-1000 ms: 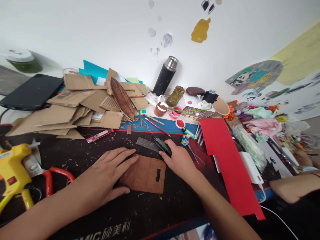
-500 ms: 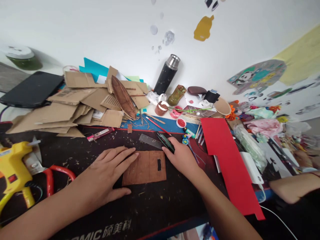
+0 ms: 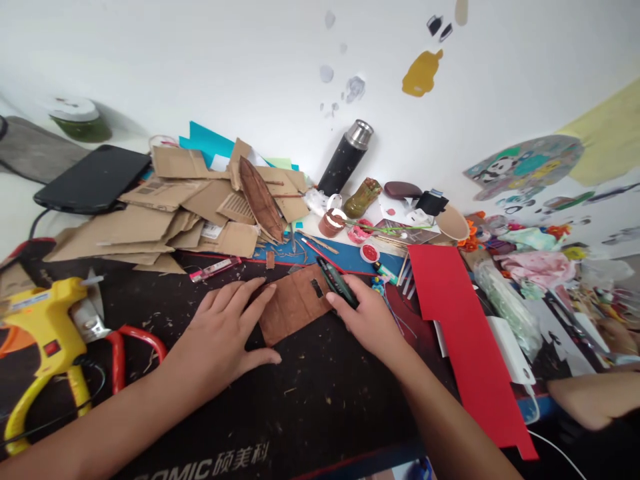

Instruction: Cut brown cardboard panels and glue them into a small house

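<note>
A brown painted cardboard piece (image 3: 293, 308) with a small rectangular slot lies tilted on the dark mat. My left hand (image 3: 227, 327) rests on the mat at its left end, fingers spread, fingertips on or beside the piece's edge. In my right hand (image 3: 367, 317) is a dark green utility knife (image 3: 336, 283), its front end by the piece's upper right corner near the slot. Whether its blade is out I cannot tell. Only a sliver of the clear ruler (image 3: 295, 269) shows behind the piece.
A yellow glue gun (image 3: 47, 333) and red-handled scissors (image 3: 117, 353) lie at the left. Cardboard scraps (image 3: 135, 230) are piled behind, beside a black thermos (image 3: 345, 157) and open paint pots. A red sheet (image 3: 460, 340) lies at the right, with another person's arm (image 3: 595, 397) beyond.
The brown piece has turned counterclockwise, its right end swinging away from me and covering most of the ruler. My right hand still holds the knife. The whole view has shifted slightly.
</note>
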A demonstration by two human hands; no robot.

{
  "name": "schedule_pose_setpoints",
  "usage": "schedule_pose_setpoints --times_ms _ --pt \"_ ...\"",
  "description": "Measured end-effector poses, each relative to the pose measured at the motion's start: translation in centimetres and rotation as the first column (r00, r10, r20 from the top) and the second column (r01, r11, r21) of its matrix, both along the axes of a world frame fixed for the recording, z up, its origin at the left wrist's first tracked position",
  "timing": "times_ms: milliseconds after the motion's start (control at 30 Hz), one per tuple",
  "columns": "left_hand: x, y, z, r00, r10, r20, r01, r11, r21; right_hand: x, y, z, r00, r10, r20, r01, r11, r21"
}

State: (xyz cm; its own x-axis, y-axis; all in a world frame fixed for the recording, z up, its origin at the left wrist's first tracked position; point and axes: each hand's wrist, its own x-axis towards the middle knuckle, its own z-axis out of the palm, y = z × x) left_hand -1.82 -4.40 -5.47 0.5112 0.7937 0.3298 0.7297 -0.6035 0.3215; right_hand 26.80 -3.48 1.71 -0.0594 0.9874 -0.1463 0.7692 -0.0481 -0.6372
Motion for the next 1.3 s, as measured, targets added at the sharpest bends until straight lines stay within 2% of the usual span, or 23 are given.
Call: schedule_pose_setpoints --times_ms 167,267,367,500,633,733,933,1100,1300 --pt "-1.0 -0.1 -0.1 0.997 -0.001 0.075 0.007 0.997 -0.071 -0.8 -1.3 0.8 0.939 -0.004 -0.345 -0.090 0.963 -0.256" --pt "-1.1 0.0 -0.2 0.998 0.001 0.065 0.004 0.997 -0.083 -1.3 -2.1 1.3 0.910 0.028 -0.414 -0.172 0.933 -0.315" --pt "-0.8 0.0 -0.2 0.998 0.018 0.064 -0.012 0.996 -0.092 -2.1 -2.7 2.0 0.935 0.150 -0.320 -0.257 0.910 -0.325" --pt "-0.4 0.0 -0.2 0.997 0.036 0.066 -0.031 0.997 -0.074 -3.0 -3.0 2.4 0.943 0.315 -0.107 -0.332 0.908 -0.254" --pt "0.0 -0.3 0.0 0.996 0.077 0.037 -0.076 0.997 -0.028 -3.7 -3.0 2.1 0.916 0.400 0.036 -0.392 0.910 -0.136" --pt "0.3 -0.5 0.1 0.995 0.097 0.010 -0.097 0.995 0.008 -4.1 -3.1 1.8 0.885 0.451 0.116 -0.436 0.890 -0.135" --pt "0.7 -0.5 0.3 0.993 0.111 -0.026 -0.110 0.993 0.033 -4.7 -3.1 1.7 0.855 0.459 0.241 -0.431 0.888 -0.161" --pt "0.7 -0.7 0.4 0.993 0.121 0.016 -0.120 0.992 -0.029 -5.1 -3.0 2.0 0.849 0.465 0.251 -0.421 0.883 -0.209" --pt "0.8 -0.7 0.5 0.993 0.114 0.004 -0.114 0.993 -0.014 -5.6 -2.9 2.4 0.838 0.469 0.277 -0.403 0.876 -0.264"
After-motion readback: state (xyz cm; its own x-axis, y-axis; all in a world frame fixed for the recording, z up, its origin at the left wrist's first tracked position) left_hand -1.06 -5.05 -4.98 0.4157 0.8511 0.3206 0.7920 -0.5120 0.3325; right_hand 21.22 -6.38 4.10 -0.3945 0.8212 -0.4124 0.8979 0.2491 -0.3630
